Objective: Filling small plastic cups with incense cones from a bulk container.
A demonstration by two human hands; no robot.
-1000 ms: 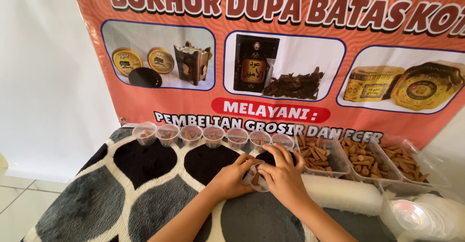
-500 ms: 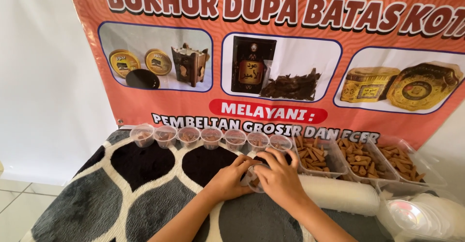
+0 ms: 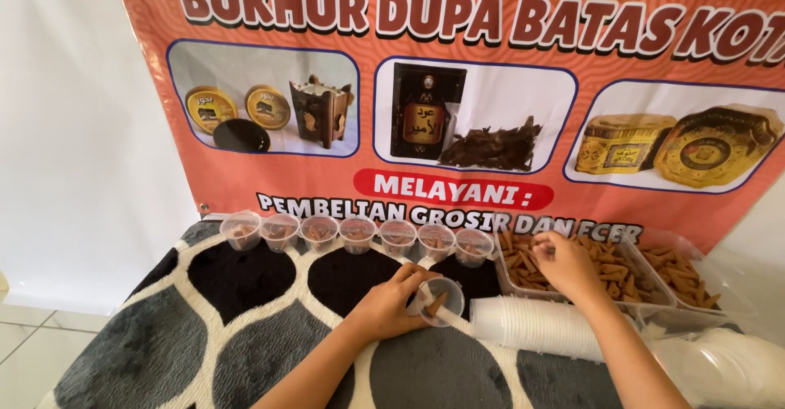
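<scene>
My left hand (image 3: 391, 301) holds a small clear plastic cup (image 3: 442, 300) tilted on its side above the rug, with a brown cone-shaped piece inside it. My right hand (image 3: 567, 263) reaches into the nearest clear tray (image 3: 505, 278) of brown cone pieces (image 3: 523, 260), fingers down among them. Whether it grips a piece is hidden. Behind the held cup, a row of several small clear cups (image 3: 357, 233) stands in a line, each with brown pieces inside.
A black, grey and white patterned rug (image 3: 245, 327) covers the surface. A stack of empty clear cups (image 3: 536, 325) lies on its side by my right forearm. More trays of cones (image 3: 679, 266) sit to the right. An orange banner (image 3: 458, 90) hangs behind, clear lids (image 3: 719, 364) lower right.
My right hand left the cup and moved right into the tray of cones. My left hand keeps the cup, now tilted, alone.
</scene>
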